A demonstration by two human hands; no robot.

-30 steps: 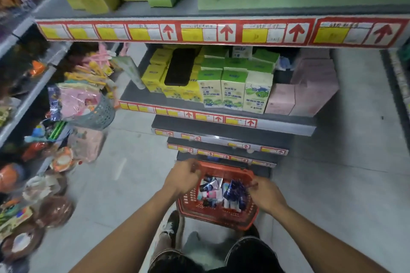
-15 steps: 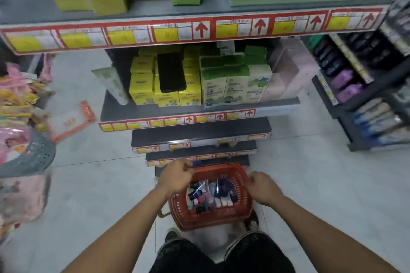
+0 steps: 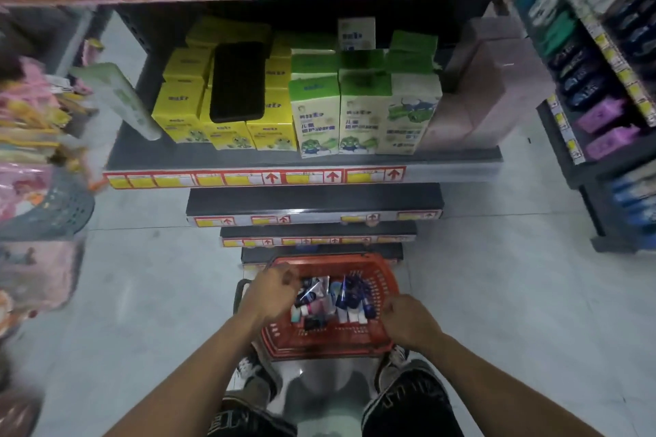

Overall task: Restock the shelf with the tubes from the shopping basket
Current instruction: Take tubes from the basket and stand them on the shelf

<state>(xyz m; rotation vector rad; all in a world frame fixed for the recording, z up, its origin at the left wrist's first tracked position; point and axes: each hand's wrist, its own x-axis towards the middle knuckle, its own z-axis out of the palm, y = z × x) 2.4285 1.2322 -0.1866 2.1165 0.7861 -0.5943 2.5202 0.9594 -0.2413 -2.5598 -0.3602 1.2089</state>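
The red shopping basket [image 3: 381, 280] sits low in front of my feet, right against the bottom of the shelf unit. Inside it lie several small tubes [image 3: 342, 298], dark blue, white and pink, in a loose heap. My left hand [image 3: 269, 294] lies over the basket's left rim with its fingers curled around it, close to the tubes. At the near right corner, my right hand [image 3: 408, 325] grips the right rim with curled fingers. Just above the basket, the dark lower shelves [image 3: 312, 199] show bare boards.
The shelf above holds yellow boxes [image 3: 181, 110], green-and-white boxes [image 3: 362, 106] and pink packs [image 3: 493, 82], with a black phone [image 3: 237, 82] leaning on the yellow ones. A grey basket [image 3: 60, 213] and hanging goods crowd the left. Another rack [image 3: 603, 117] stands on the right.
The view has closed in on the shelf unit and swung right. The basket has come down between my feet, with both hands still at its rims.
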